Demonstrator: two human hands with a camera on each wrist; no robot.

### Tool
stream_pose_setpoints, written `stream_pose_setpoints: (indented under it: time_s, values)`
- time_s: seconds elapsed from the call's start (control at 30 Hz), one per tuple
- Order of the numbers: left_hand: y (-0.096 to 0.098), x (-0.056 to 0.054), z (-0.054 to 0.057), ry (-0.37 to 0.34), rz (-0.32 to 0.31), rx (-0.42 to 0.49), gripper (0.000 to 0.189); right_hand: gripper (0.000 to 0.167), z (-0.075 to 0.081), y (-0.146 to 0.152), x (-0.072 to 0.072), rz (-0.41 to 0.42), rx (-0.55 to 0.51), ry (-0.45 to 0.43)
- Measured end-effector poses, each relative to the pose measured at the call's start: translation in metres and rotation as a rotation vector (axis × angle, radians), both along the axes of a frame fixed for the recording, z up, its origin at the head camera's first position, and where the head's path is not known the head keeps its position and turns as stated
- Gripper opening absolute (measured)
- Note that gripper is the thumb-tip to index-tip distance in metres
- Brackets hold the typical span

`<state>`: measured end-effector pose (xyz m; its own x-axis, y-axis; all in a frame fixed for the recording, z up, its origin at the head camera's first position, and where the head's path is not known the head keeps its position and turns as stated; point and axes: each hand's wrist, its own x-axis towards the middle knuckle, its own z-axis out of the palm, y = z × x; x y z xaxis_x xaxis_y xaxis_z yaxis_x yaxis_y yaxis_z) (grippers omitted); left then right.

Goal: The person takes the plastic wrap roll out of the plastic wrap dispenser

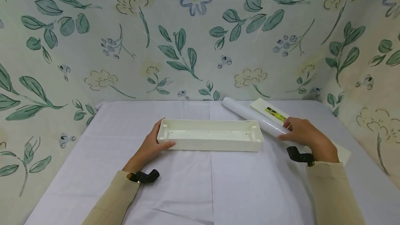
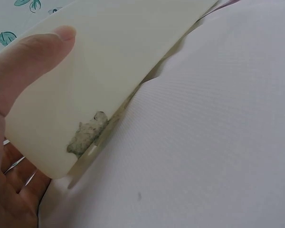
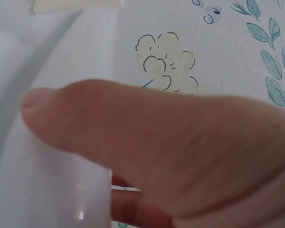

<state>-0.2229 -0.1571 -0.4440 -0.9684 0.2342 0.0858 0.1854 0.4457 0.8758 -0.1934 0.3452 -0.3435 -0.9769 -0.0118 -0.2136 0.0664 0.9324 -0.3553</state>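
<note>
A long cream plastic box (image 1: pixel 215 146), its hollow side up, lies on the cloth in the middle of the head view. My left hand (image 1: pixel 150 147) grips its left end, thumb on the front wall and fingers around the far side. A rough grey patch (image 2: pixel 88 135) marks the box near its lower edge in the left wrist view. To the right, a roll of glossy white sheet (image 1: pixel 247 110) lies at a slant. My right hand (image 1: pixel 304 135) holds the near part of the roll, thumb on the near side; in the right wrist view the thumb covers much of it.
Behind and under the roll lies a flat cream panel (image 1: pixel 260 105) with a yellow and green label (image 1: pixel 275 114), its near end partly hidden by the right hand. A white cloth (image 1: pixel 187 183) covers the table, and a floral curtain (image 1: pixel 200 44) hangs behind it.
</note>
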Motion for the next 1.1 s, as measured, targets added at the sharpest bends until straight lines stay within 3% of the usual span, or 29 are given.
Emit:
stream_pose_setpoints:
  time_s: [0.53,0.83,1.1]
  values:
    - [0.000,-0.001,0.000,-0.005,-0.005,-0.001,0.106,0.062,-0.004,0.000,-0.005,-0.010,0.021,-0.046]
    - [-0.001,0.000,0.000,-0.013,-0.004,0.003,0.105,0.058,-0.006,-0.001,-0.004,0.021,0.022,-0.023]
    - [0.000,0.000,-0.002,0.007,0.002,-0.003,0.105,0.054,-0.011,0.000,-0.004,-0.003,-0.001,-0.039]
